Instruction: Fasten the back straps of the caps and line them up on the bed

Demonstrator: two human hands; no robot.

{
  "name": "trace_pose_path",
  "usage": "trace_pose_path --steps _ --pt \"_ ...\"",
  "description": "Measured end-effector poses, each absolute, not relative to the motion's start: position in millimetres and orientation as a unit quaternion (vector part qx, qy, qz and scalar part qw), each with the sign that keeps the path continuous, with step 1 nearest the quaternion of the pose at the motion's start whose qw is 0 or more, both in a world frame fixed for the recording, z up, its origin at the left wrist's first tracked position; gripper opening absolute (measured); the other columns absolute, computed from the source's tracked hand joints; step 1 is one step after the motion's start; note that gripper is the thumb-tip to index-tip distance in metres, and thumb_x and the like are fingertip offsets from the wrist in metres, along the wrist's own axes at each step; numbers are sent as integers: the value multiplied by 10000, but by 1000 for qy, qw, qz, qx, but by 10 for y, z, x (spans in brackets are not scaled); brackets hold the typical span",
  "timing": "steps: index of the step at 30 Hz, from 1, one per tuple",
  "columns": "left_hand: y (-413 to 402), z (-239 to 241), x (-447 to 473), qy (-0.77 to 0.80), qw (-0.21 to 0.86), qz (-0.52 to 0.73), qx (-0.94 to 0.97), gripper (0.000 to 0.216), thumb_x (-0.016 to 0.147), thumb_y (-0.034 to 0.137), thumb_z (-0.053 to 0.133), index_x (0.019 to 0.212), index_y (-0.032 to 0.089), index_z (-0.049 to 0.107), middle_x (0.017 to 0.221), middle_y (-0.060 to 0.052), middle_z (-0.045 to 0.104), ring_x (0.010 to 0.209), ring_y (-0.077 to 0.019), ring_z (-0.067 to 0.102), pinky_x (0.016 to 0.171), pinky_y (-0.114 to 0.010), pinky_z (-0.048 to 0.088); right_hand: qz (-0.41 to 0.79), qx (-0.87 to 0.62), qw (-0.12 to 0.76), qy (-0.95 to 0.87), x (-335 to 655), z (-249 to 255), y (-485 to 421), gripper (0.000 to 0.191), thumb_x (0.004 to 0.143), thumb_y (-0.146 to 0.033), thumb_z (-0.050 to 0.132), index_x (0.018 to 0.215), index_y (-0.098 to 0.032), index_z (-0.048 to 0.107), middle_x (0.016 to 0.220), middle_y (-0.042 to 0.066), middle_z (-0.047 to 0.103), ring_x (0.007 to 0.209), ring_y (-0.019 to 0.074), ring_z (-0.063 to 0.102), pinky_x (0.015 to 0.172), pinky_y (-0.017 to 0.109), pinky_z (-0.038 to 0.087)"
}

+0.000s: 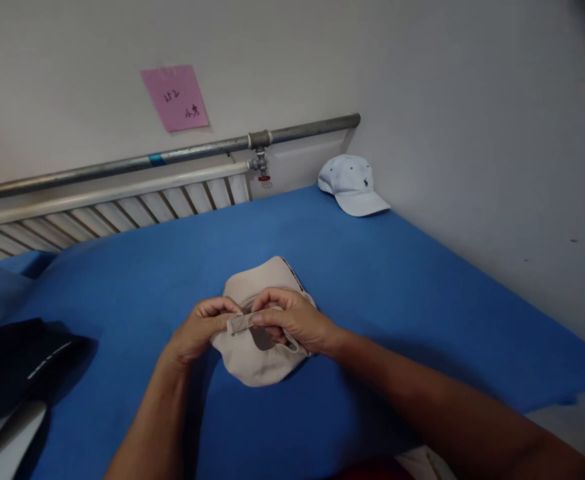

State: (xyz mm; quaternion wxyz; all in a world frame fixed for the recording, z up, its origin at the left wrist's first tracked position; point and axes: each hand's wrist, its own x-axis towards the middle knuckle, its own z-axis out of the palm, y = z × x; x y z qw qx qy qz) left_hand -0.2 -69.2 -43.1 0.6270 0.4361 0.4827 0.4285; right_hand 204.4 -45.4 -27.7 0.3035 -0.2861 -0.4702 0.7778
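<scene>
A beige baseball cap (pixel 259 365) lies on the blue cover in front of me, its brim pointing away. My right hand (pixel 292 317) pinches the cap's back strap (pixel 242 323) between thumb and fingers, over the cap's rear opening. Close to the strap's free end, my left hand (pixel 205 327) has its thumb and forefinger closed at the cap's left side. Its fingertips partly hide what they grip there.
A pale blue cap (pixel 349 183) rests in the far corner by the wall. Dark caps (pixel 12 367) lie at the left. Behind the blue surface (pixel 402 280) are a radiator (pixel 157 205), a metal pipe (pixel 202 149) with a valve, and a pink note (pixel 176 99).
</scene>
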Motion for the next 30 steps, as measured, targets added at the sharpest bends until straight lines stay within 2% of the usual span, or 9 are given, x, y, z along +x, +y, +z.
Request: trace_pose_path --steps 5,10,13,17,21,26,30 --pt "-700 -429 23 486 630 431 425 288 560 365 851 671 139 711 569 -2 634 462 -78 501 467 -182 366 739 -314 308 -510 2092 -218 -436 55 714 -168 619 765 -165 642 520 -57 543 469 64 492 430 166 399" --pt "-717 -394 75 488 635 416 431 288 579 377 852 661 138 715 590 -8 653 492 -76 524 492 -174 387 745 -297 292 -522 2073 -231 -446 104 689 -199 683 777 -166 637 561 -55 564 488 65 511 479 186 429" --pt "-726 -384 92 489 638 417 425 302 577 394 854 650 138 712 590 -9 655 491 -75 527 490 -171 387 727 -294 294 -546 2095 -186 -440 95 722 -203 661 811 -173 649 625 -41 588 538 71 536 526 198 445" --pt "-728 -393 103 486 640 430 412 317 555 400 863 630 137 703 567 0 643 461 -63 503 467 -165 364 717 -329 276 -550 2168 -130 -385 116 763 -169 566 842 -184 649 682 -26 594 557 78 556 528 202 435" --pt "-729 -396 130 484 643 430 409 318 545 393 866 630 135 701 554 3 635 452 -61 493 460 -165 354 719 -307 287 -553 2174 -155 -381 96 722 -171 627 817 -181 625 635 -48 557 546 67 528 537 196 417" --pt "-737 -370 174 473 656 414 417 307 570 390 853 634 130 701 555 -5 640 460 -71 507 467 -172 362 690 -289 315 -584 2153 -138 -433 74 740 -193 659 804 -175 626 662 -48 568 607 70 530 619 214 436" --pt "-742 -361 169 472 654 429 407 310 558 388 854 629 133 693 548 -2 637 449 -70 501 462 -173 358 706 -278 263 -596 2218 -124 -373 160 764 -199 620 921 -184 640 660 -41 583 607 91 565 592 227 428"
